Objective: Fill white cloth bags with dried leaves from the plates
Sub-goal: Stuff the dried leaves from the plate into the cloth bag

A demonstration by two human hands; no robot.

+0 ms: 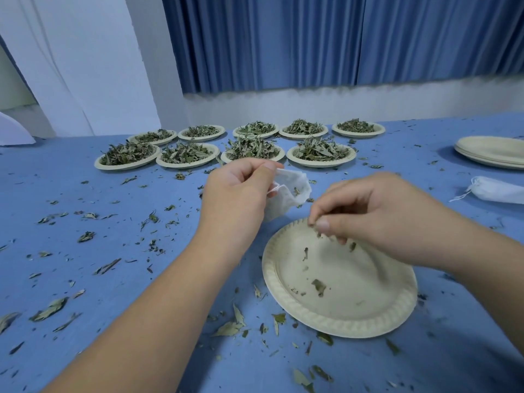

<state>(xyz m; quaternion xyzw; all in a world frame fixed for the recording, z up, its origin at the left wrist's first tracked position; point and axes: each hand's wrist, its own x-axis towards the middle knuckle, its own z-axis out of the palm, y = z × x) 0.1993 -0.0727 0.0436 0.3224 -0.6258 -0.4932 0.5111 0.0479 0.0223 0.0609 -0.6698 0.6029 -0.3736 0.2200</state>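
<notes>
Blue surface [119, 304], littered with spilled leaves [51, 307]. At twelve o'clock, nine full plates [187, 165] in two rows, well apart from the work. At five o'clock from centre, a nearly bare plate [334, 321] with only crumbs [319, 287] left. Left hand [238, 194], at centre, curled and pinching the rim of a white bag [295, 191], its mouth sagging open toward three o'clock. Right hand [377, 219], fingers bunched over the plate's eleven-o'clock rim, pinching a few leaf bits [319, 235]. To finish this plate well: hold the bag's mouth wide and low, just beside the plate, carry the pinch straight across, release inside rather than above, then sweep the last crumbs together before reaching again.
</notes>
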